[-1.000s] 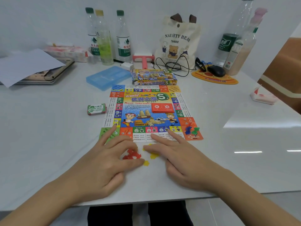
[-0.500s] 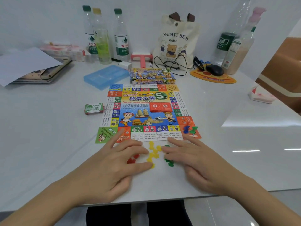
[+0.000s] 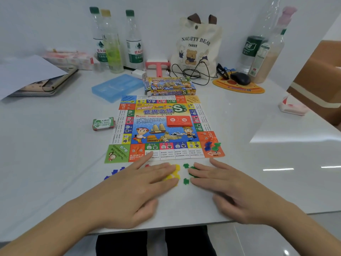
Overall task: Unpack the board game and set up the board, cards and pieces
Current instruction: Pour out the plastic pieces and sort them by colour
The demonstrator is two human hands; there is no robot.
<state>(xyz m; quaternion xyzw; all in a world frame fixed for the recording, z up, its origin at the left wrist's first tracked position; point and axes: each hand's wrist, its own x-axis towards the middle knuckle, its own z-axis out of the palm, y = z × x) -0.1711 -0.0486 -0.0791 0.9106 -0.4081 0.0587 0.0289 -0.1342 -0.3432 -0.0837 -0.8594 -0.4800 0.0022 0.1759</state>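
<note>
The colourful game board (image 3: 164, 126) lies flat mid-table, a red card stack (image 3: 179, 121) on its centre and several pawns (image 3: 212, 145) on its near right corner. A green money pack (image 3: 103, 123) sits left of it, the game box (image 3: 168, 86) behind it. My left hand (image 3: 140, 183) lies flat, fingers spread, touching yellow pieces (image 3: 173, 175); blue pieces (image 3: 115, 172) show at its left. My right hand (image 3: 227, 187) lies flat, fingertips on green pieces (image 3: 188, 172). Neither hand holds anything.
A blue plastic case (image 3: 116, 86), bottles (image 3: 132, 39), a tote bag (image 3: 195, 47), cables, a mouse on an orange pad (image 3: 239, 84) stand at the back. Papers and a notebook (image 3: 36, 78) lie far left, a tissue pack (image 3: 292, 106) right. The table's front edge runs under my wrists.
My hands have slid apart over the small pieces, spreading them by colour: blue now shows at the left, yellow in the middle, green at the right; the red ones are mostly covered.
</note>
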